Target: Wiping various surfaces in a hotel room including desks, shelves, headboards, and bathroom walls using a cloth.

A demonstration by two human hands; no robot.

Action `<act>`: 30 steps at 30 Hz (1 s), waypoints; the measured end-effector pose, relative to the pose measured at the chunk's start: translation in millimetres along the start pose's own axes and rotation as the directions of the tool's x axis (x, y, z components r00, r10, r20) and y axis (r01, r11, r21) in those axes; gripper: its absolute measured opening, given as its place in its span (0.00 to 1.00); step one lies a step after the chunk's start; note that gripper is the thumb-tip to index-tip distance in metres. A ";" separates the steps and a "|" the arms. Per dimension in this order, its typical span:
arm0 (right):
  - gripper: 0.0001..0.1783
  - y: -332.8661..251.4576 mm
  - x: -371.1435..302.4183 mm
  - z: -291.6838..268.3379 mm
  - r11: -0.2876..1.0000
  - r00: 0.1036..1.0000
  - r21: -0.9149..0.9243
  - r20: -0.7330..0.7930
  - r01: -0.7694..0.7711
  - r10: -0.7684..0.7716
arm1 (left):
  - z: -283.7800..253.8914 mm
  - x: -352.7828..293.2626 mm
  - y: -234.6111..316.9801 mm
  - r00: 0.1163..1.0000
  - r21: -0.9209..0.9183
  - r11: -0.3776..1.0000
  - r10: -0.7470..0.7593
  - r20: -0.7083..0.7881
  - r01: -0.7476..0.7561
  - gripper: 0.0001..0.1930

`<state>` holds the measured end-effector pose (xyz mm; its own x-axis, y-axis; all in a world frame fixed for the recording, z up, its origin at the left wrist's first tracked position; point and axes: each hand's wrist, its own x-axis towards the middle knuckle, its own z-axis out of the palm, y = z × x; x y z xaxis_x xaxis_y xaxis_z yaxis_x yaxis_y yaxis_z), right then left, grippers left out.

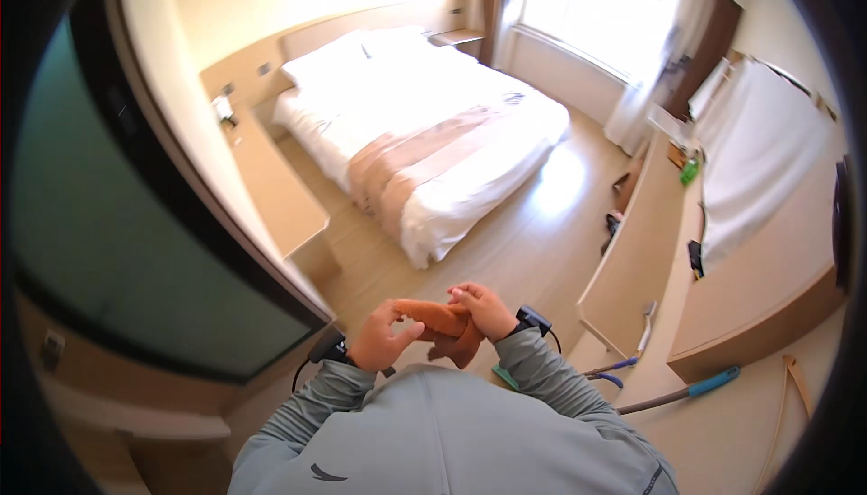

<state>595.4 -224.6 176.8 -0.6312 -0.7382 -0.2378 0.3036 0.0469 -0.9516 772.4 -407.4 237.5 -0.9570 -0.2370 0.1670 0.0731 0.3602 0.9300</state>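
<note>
A crumpled orange-brown cloth (440, 318) is held up in front of my body, stretched between my two hands. My left hand (384, 339) is closed on its left end, the thumb lying along the lower side. My right hand (486, 311) grips the other end, and a darker fold hangs down beneath it. Each wrist wears a black device on a strap. The fingertips of both hands are partly hidden by the cloth.
A bed (470, 165) with white bedding and a tan runner stands ahead. At left are a glass door (135, 224) and a wooden bench (271, 192). On the right, a long desk (632, 269) runs toward the window; a blue-handled tool (713, 382) and a brush (647, 323) lie nearby.
</note>
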 end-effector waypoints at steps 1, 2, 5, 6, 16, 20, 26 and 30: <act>0.19 -0.8 -3.0 -20.7 0.999 0.999 -0.042 -0.050 -0.019 0.017 | 13.0 20.5 -0.8 0.999 0.051 0.998 0.031 0.018 -0.032 0.18; 0.20 -1.1 -7.6 -37.7 0.995 0.996 -0.092 -0.070 0.043 -0.050 | 27.1 39.7 -1.4 0.998 0.033 0.999 0.020 0.056 -0.022 0.18; 0.23 0.5 -18.2 -71.6 0.981 0.980 -0.140 -0.126 0.135 -0.153 | 60.0 86.7 -6.2 0.989 0.072 0.995 0.051 0.139 -0.062 0.17; 0.24 0.7 -19.5 -80.4 0.977 0.972 -0.085 -0.116 0.194 -0.203 | 68.8 100.5 -7.8 0.982 0.102 0.990 0.085 0.168 -0.103 0.17; 0.37 3.6 13.6 -143.4 0.807 0.988 -0.584 -0.055 0.088 -0.147 | 125.0 198.1 -5.0 0.831 0.005 0.965 -0.228 0.508 0.261 0.16; 0.31 0.4 23.8 -144.0 0.833 0.981 -0.520 0.060 0.189 -0.185 | 123.7 190.9 -23.1 0.884 0.129 0.978 -0.203 0.421 0.163 0.16; 0.14 -6.5 23.6 -110.9 0.877 0.995 -0.473 0.009 0.092 -0.099 | 116.7 164.4 -55.2 0.917 0.086 0.973 -0.231 0.324 0.215 0.17; 0.16 4.5 19.0 -98.1 0.863 0.991 -0.487 0.067 0.132 -0.114 | 109.1 140.6 -58.7 0.912 0.080 0.956 -0.293 0.287 0.282 0.18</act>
<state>514.8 -172.4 148.9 -0.6127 -0.7820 -0.1139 -0.1689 0.2704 -0.9478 602.9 -363.5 170.7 -0.9748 -0.0630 -0.2140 -0.2223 0.3495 0.9102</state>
